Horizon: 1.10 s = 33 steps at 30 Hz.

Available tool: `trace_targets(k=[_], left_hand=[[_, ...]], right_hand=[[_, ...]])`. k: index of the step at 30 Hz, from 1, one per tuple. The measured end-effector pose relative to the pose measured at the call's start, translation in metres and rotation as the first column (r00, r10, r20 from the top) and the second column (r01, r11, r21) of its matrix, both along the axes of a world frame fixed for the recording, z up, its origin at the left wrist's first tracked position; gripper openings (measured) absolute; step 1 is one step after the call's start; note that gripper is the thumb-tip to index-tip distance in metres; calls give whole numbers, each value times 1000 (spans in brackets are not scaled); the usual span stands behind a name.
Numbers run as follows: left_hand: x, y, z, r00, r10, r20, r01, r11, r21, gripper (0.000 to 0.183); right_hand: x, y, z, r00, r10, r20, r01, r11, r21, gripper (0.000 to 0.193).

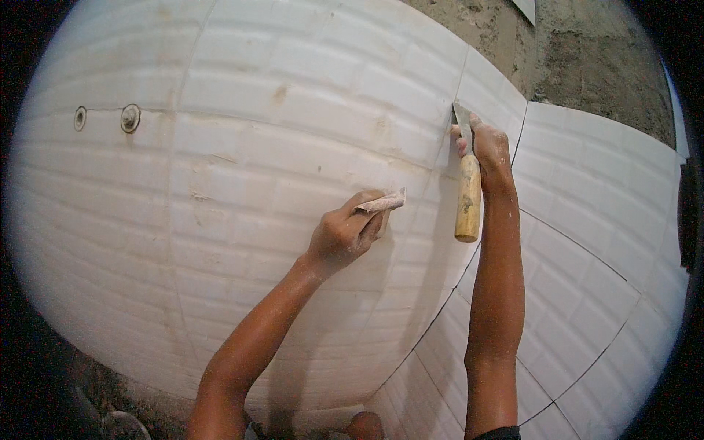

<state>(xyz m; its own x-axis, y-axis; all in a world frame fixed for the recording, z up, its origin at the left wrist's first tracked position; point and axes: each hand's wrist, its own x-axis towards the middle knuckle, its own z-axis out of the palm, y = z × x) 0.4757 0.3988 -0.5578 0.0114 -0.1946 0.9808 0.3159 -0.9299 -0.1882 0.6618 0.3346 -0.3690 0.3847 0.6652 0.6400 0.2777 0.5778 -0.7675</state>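
Observation:
My left hand (341,233) is closed in front of the white tiled wall (293,154), pinching a small folded pale scrap (383,202) that could be cloth or paper. Higher up and to the right, my right hand (493,150) grips a small trowel (468,196) close to its metal blade. Its worn wooden handle hangs down past the wrist. The blade's pointed tip is at a vertical tile joint near the wall corner. Part of the blade and some right fingers are hidden behind one another.
A second tiled wall (579,249) with dark joints meets the first at a corner on the right. Bare grey cement (594,70) shows above the tiles. Two round pipe fittings (130,118) sit in the left wall. Dark clutter lies at the lower left.

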Motion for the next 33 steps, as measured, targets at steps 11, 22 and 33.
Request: trace_targets(k=[11,22,33], left_hand=[[2,10,-7,999,0,-42,-1,999,-42,20],[1,7,-5,999,-6,-34,6,1000,-16,21],[4,15,-10,999,-2,-53,1,1000,-17,21]], right_hand=[[22,12,13,999,-36,-17,36,999,8,39],[30,16,9,992,-102,77,105,994,-25,37],[21,10,17,995,-87,39,87,996,-10,35]])
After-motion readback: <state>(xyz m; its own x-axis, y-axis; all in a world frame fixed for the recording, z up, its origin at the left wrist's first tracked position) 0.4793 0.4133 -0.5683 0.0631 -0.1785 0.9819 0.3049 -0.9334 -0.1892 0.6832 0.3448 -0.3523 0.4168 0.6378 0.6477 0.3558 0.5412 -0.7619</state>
